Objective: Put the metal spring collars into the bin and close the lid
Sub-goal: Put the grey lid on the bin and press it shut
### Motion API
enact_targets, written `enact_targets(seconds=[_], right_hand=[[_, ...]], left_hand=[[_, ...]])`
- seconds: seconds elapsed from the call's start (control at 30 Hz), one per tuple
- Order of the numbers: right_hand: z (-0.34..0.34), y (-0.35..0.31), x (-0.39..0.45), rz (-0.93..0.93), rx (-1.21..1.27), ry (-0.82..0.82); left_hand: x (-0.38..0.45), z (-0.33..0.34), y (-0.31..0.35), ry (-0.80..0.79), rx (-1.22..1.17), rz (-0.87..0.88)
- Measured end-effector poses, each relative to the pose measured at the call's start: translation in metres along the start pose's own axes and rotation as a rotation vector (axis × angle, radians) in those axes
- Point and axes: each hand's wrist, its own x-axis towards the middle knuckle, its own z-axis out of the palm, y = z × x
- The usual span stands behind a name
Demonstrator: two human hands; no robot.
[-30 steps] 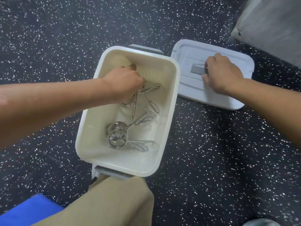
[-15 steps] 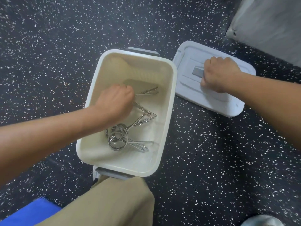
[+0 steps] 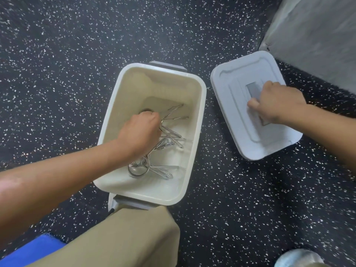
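Observation:
A cream plastic bin (image 3: 200, 105) stands open on the black speckled floor, with several metal spring collars (image 3: 138, 170) lying in a heap on its bottom. My left hand (image 3: 140, 132) is down inside the bin, fingers curled on a spring collar whose ring and wire handles (image 3: 173, 112) stick out past my knuckles. The pale grey lid (image 3: 231, 89) lies flat on the floor just right of the bin. My right hand (image 3: 277, 103) rests on top of the lid, closed around its grey centre handle.
My knee in khaki trousers (image 3: 125, 237) touches the bin's near end. A blue mat (image 3: 28, 251) shows at the bottom left. A grey padded block (image 3: 317, 35) stands behind the lid at the top right. A pale rounded object (image 3: 298, 259) sits at the bottom right.
My left hand has moved from the bin's far end down toward its middle, over the collars. The lid has turned slightly under my right hand.

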Motion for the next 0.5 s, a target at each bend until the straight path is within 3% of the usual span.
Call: enact_targets(seconds=[0.17, 0.5], right_hand=[[-0.027, 0.0, -0.024, 0.044, 0.094, 0.021], [-0.087, -0.024, -0.092, 0.157, 0.287, -0.045]], left_hand=[[-0.007, -0.017, -0.005, 0.004, -0.101, 0.051], [-0.075, -0.067, -0.026, 0.199, -0.24, 0.125]])
